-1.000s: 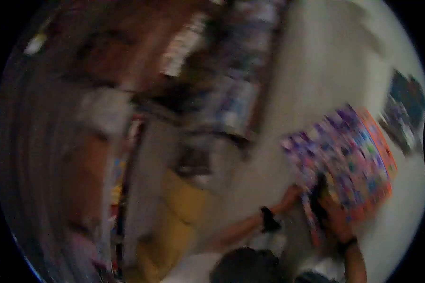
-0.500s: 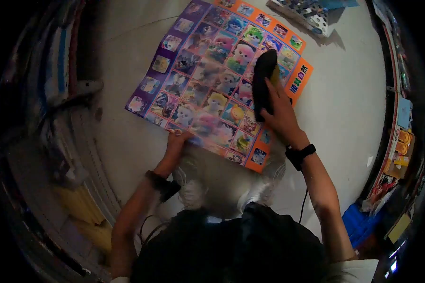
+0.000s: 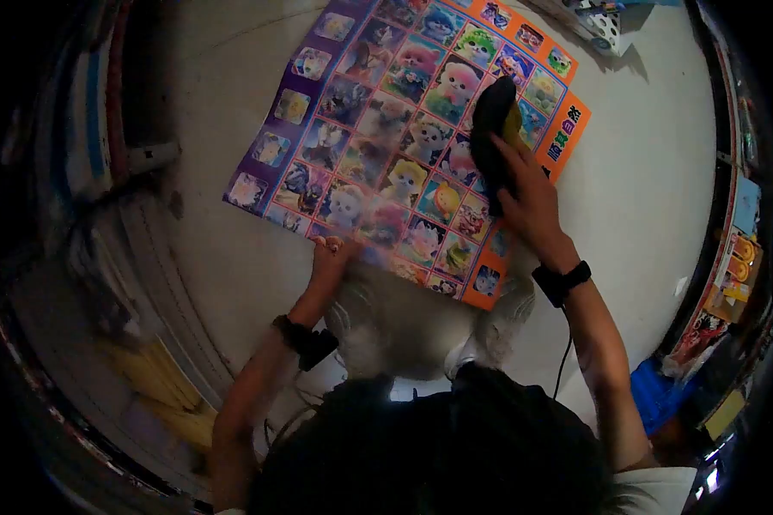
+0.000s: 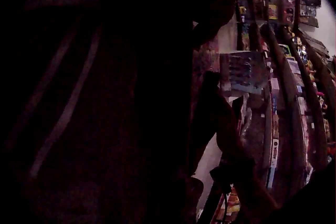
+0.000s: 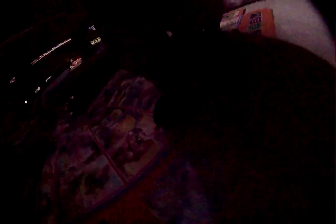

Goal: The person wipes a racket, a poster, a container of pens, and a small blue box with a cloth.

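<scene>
A large poster sheet (image 3: 408, 176), printed with a grid of cartoon animal pictures and orange and purple borders, spreads out before me in the head view. My left hand (image 3: 329, 263) pinches its near edge, left of centre. Over the sheet's right side, my right hand (image 3: 537, 210) grips a long black-and-yellow object (image 3: 494, 142), whose exact kind I cannot tell. It points away from me and overlaps the pictures. Part of the poster (image 5: 110, 150) appears dimly in the right wrist view. The left wrist view is mostly dark, with the right hand (image 4: 223, 113) in outline.
A white spotted box (image 3: 597, 30) stands on the pale floor (image 3: 636, 172) at the far right. Shelves line both sides. A blue plastic item (image 3: 657, 396) lies low on the right, and yellow material (image 3: 159, 378) low on the left. My shoes are just below the poster.
The head view has swung from a blurred sideways look to straight down over the poster. Both hands keep their holds; in the last half second the scene shifts only slightly.
</scene>
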Available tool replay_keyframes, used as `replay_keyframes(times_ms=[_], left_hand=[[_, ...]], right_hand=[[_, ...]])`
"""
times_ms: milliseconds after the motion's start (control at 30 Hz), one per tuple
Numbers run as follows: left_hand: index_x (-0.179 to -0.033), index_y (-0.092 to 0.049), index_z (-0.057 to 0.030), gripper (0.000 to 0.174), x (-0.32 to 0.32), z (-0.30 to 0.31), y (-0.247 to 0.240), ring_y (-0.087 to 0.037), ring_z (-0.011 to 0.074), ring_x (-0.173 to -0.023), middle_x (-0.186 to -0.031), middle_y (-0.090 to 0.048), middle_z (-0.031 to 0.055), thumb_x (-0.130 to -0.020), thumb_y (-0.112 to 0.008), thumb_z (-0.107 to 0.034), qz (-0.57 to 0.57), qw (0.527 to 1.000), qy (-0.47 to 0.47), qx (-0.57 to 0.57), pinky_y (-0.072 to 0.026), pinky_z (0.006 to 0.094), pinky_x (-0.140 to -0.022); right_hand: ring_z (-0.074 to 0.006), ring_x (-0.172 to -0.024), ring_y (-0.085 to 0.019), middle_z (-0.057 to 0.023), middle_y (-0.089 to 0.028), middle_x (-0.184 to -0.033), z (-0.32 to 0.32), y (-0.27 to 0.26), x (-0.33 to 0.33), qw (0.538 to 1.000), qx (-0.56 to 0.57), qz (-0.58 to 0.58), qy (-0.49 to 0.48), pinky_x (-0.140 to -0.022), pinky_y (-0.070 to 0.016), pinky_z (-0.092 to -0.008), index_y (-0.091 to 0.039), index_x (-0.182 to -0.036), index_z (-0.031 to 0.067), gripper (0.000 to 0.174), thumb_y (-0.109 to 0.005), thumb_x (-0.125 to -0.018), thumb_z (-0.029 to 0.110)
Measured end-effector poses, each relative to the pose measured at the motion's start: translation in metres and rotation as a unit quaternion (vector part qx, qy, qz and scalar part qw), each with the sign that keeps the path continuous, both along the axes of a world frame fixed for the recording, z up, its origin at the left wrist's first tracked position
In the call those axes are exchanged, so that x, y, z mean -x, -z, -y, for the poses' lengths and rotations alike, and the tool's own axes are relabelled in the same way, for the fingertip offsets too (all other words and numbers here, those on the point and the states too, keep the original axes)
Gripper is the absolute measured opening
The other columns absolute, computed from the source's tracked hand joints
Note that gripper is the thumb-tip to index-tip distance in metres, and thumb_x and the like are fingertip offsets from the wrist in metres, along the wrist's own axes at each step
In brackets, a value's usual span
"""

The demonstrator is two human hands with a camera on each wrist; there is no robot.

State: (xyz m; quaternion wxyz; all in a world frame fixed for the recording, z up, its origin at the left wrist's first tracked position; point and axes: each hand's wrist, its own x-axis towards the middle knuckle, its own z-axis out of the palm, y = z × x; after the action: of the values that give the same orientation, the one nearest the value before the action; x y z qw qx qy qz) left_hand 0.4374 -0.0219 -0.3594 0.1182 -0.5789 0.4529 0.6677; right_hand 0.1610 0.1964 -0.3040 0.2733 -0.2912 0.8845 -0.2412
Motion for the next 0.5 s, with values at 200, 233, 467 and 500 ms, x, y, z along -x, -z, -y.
replay_keyframes(times_ms=[200, 233, 467, 500], left_hand=[[-0.085, -0.040, -0.0075, 0.038, 0.027, -0.004, -0.041, -0.054, 0.0115, -0.064, -0.073, -0.053, 0.0022, -0.073, -0.076, -0.017, -0.006, 1.000, -0.016, 0.013, -0.0450, 0.0257, -0.058], [-0.085, -0.041, -0.0071, 0.038, 0.025, -0.002, -0.039, -0.054, 0.0113, -0.065, -0.074, -0.053, 0.0021, -0.073, -0.075, -0.016, -0.007, 1.000, -0.007, -0.003, -0.0453, 0.0258, -0.059], [-0.095, -0.039, -0.0049, 0.043, 0.011, -0.007, -0.019, -0.055, 0.0125, -0.069, -0.080, -0.056, 0.0043, -0.075, -0.075, -0.014, -0.011, 0.996, -0.071, -0.051, -0.0470, 0.0265, -0.062], [-0.095, -0.039, -0.0049, 0.043, -0.008, -0.009, -0.002, -0.055, 0.0125, -0.069, -0.080, -0.056, 0.0043, -0.075, -0.075, -0.014, -0.013, 0.996, -0.068, -0.059, -0.0470, 0.0265, -0.062]], right_hand=[[-0.0371, -0.122, -0.049, -0.0157, -0.037, -0.145, 0.001, -0.002, 0.000, 1.000, 0.018, -0.007, 0.004, -0.100, -0.0442, -0.0424, -0.044, -0.137, 0.0176, 0.070, -0.055, -0.071, -0.004], [-0.0366, -0.122, -0.049, -0.0161, -0.038, -0.143, 0.001, -0.003, 0.000, 1.000, 0.017, 0.003, 0.008, -0.100, -0.0442, -0.0422, -0.046, -0.136, 0.0166, 0.068, -0.054, -0.071, -0.004], [-0.0368, -0.102, -0.060, -0.0154, -0.059, -0.119, -0.025, 0.012, 0.006, 0.980, 0.178, 0.083, -0.010, -0.089, -0.0489, -0.0420, -0.061, -0.116, 0.0106, 0.053, -0.049, -0.067, -0.006], [-0.0355, -0.096, -0.061, -0.0140, -0.061, -0.114, -0.025, 0.004, 0.000, 0.980, 0.177, 0.076, -0.052, -0.085, -0.0498, -0.0411, -0.063, -0.112, 0.0103, 0.050, -0.049, -0.066, -0.004]])
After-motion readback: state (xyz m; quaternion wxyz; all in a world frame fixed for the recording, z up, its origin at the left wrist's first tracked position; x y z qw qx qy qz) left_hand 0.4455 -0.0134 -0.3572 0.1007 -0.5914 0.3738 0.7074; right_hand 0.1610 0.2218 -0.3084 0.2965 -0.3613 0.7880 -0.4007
